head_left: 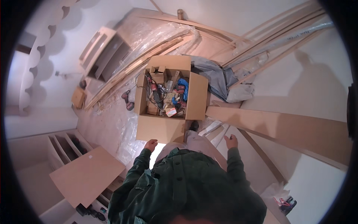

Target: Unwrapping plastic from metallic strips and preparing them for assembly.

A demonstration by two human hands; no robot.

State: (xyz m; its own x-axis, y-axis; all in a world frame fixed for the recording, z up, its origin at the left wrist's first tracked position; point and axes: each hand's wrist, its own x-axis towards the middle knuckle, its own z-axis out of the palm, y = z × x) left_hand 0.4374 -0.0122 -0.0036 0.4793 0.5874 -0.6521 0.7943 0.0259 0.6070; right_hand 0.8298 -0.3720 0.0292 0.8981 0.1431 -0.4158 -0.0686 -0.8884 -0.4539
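a long, flat brown wooden board point(279, 130) ran off to my right, its near end just beside the box. the open, square-cut brown cardboard box point(197, 97) stood on the floor ahead of me, full of tools and packets. a red-and-black cordless drill point(128, 100) lay outside its left side. my left hand point(151, 145) was near the front flap point(160, 128), its fingers loosely curled and holding nothing i could see; i couldn't tell if they touched the cardboard. my right hand point(231, 142) hung well apart from the box; a dark spot showed at its fingers, so i couldn't tell whether they gripped something.

the thin black cord point(137, 80) looped over the left rim could have snagged, i judged, and the jumbled load could have shifted if tipped.

the box's mouth faced up; its long axis seemed to run away from me, the front flap pointing my way.
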